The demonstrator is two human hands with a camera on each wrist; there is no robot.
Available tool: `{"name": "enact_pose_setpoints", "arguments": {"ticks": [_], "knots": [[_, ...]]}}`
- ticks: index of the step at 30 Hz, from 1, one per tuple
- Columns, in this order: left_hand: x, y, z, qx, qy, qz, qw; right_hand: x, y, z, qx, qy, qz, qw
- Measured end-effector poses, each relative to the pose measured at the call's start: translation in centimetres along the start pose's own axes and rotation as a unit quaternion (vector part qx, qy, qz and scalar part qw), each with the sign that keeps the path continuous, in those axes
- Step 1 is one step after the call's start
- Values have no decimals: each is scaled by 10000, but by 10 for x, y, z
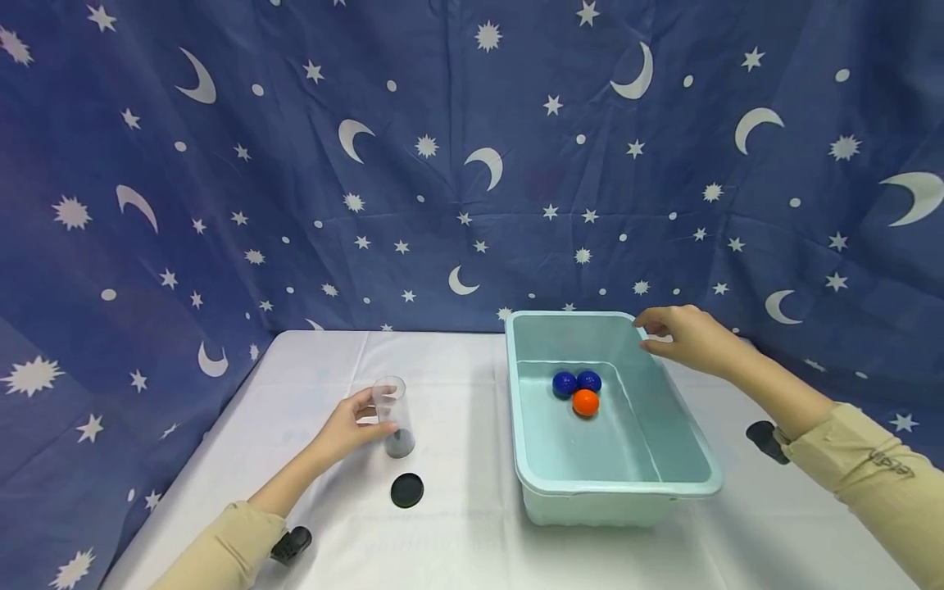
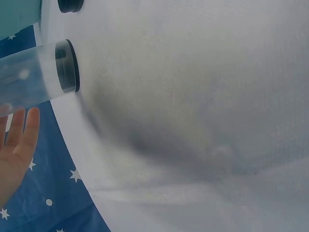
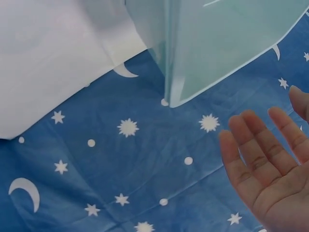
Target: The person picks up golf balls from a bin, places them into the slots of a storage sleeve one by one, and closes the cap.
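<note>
On the left of the white table, a clear plastic tube stands with its round open top upward. My left hand holds it from the left side, thumb across the front and fingers behind. The tube's dark base meets the cloth in the left wrist view. A black round lid lies just in front of the tube. My right hand, holding nothing, hovers at the far right rim of the pale green bin. Inside that bin, two blue balls and an orange ball lie touching.
White cloth covers the table. A blue curtain with moons and stars hangs behind and along the left. Black devices are strapped near both wrists, one by the left sleeve and one by the right sleeve.
</note>
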State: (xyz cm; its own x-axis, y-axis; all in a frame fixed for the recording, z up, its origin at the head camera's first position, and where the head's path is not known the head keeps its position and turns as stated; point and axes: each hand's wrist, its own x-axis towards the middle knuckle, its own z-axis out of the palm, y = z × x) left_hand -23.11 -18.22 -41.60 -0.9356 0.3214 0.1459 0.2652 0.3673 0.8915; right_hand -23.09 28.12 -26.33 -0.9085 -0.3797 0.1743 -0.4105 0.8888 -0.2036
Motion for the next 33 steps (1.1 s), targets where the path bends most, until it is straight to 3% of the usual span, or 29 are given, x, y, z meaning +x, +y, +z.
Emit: {"name": "enact_pose_setpoints", "arguments": {"ticks": [16,21,33], "knots": [[6,6,8,5,30,54,10000,29,-17,17,-172,-480,-157,9986],[10,12,10,-270,96,-39,9996,37,-20,20,-173,-559,-189,9981],[14,28,11,-179,223,-51,9996,47,-16,31,-52,-732,-138,9972]]}}
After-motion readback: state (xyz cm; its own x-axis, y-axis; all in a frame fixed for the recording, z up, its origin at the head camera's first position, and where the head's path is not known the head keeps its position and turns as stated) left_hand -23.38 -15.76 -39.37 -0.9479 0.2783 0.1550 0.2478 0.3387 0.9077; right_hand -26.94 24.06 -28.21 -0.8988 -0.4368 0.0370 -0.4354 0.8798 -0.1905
